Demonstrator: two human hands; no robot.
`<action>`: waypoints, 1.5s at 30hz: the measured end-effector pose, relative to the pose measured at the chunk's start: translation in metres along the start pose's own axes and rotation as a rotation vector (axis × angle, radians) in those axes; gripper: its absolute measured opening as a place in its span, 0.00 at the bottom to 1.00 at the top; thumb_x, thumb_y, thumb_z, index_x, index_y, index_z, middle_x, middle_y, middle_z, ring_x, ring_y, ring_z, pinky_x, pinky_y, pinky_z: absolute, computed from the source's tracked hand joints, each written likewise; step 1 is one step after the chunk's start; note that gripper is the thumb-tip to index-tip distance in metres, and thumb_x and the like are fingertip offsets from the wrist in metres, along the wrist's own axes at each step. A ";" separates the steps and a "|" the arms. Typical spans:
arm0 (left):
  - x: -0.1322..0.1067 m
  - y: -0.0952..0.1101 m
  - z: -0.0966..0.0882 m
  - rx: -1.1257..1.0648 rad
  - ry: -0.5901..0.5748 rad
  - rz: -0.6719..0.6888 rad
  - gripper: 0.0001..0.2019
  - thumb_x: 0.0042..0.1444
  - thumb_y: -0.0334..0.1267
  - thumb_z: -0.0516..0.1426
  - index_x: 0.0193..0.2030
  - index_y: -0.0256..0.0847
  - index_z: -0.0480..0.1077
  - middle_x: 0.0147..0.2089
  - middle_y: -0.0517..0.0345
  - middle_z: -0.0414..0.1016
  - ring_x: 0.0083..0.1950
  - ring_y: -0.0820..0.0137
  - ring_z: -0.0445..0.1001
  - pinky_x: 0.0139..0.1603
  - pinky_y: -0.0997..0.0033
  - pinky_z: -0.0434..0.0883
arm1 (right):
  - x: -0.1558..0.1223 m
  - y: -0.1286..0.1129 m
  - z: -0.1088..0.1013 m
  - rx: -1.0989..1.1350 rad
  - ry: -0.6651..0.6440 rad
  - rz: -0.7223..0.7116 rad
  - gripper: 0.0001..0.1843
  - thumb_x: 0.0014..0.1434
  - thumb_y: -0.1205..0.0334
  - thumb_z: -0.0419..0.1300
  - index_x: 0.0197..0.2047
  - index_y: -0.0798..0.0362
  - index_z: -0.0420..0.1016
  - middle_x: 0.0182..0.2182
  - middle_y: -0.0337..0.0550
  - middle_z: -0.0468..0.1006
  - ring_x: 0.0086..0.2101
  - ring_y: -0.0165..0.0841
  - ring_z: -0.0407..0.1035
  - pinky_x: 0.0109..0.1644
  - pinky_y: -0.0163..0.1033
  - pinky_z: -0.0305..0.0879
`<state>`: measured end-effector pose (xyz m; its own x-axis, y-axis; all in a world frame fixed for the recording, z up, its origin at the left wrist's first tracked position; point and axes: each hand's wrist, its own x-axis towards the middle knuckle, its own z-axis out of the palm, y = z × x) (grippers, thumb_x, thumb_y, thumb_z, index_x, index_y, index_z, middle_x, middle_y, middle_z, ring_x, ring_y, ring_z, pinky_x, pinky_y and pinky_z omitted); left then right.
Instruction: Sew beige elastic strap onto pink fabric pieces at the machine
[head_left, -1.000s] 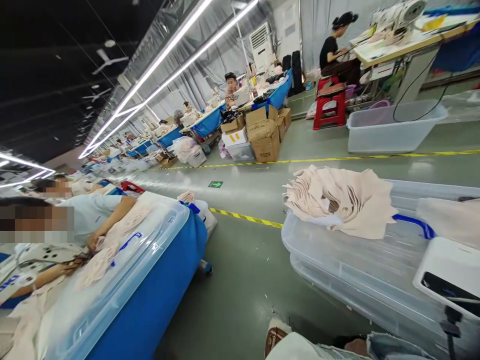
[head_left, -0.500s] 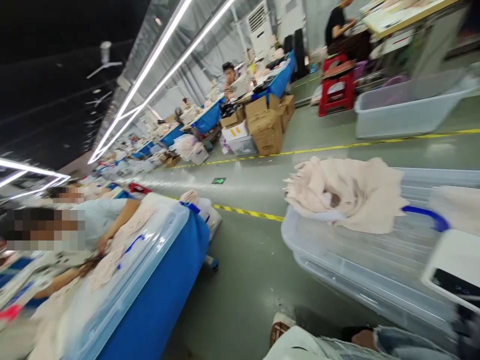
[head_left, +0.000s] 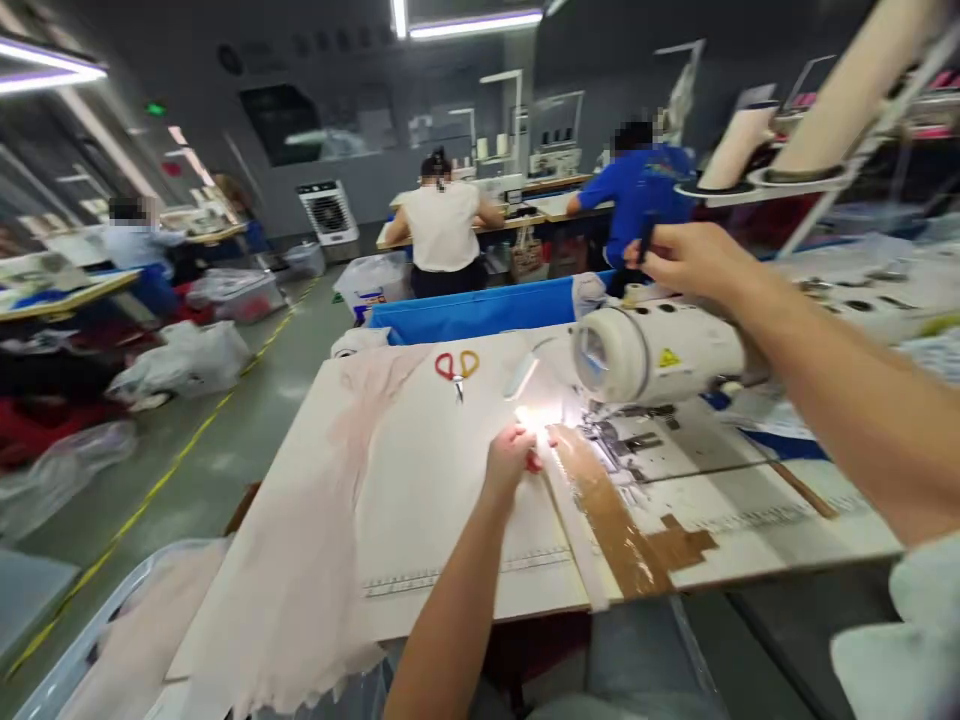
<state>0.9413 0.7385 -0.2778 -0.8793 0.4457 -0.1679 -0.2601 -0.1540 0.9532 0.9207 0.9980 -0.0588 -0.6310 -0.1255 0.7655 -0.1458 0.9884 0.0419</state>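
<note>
View has swung from the aisle and clear bins to a sewing counter (head_left: 427, 500); both hands have come into frame. Left hand (head_left: 514, 455) at upper end of pale strip (head_left: 568, 525), fingers curled; glare, cannot tell if its grip pinches. Strip lies on counter beside brown tape (head_left: 600, 500), running to front edge. Right hand (head_left: 686, 262) raised above sewing machine (head_left: 660, 350), grip closed on small dark item (head_left: 646, 243). Scissors (head_left: 459, 379) lie beyond left hand.
</note>
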 end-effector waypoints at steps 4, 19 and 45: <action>-0.010 0.004 -0.008 0.007 0.027 0.036 0.11 0.50 0.44 0.60 0.32 0.39 0.67 0.25 0.60 0.75 0.20 0.77 0.65 0.23 0.76 0.61 | -0.035 -0.024 -0.040 0.223 0.227 0.112 0.24 0.68 0.58 0.46 0.46 0.67 0.78 0.36 0.48 0.81 0.37 0.26 0.73 0.37 0.36 0.62; 0.002 0.043 -0.001 0.077 0.042 0.091 0.17 0.42 0.44 0.65 0.37 0.36 0.74 0.32 0.54 0.79 0.21 0.79 0.61 0.24 0.75 0.60 | -0.185 -0.141 0.065 1.148 -0.856 0.649 0.09 0.59 0.58 0.56 0.28 0.51 0.65 0.17 0.35 0.73 0.14 0.28 0.63 0.16 0.32 0.56; 0.025 0.029 -0.008 0.018 0.011 0.092 0.14 0.46 0.43 0.65 0.39 0.37 0.76 0.30 0.55 0.77 0.24 0.76 0.65 0.27 0.74 0.63 | -0.177 -0.132 0.080 1.198 -0.867 0.878 0.07 0.50 0.61 0.61 0.32 0.51 0.67 0.15 0.30 0.68 0.14 0.28 0.63 0.14 0.32 0.58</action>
<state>0.9089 0.7385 -0.2565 -0.9037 0.4203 -0.0819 -0.1705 -0.1778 0.9692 0.9906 0.8828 -0.2518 -0.9638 -0.0281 -0.2651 0.2525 0.2226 -0.9416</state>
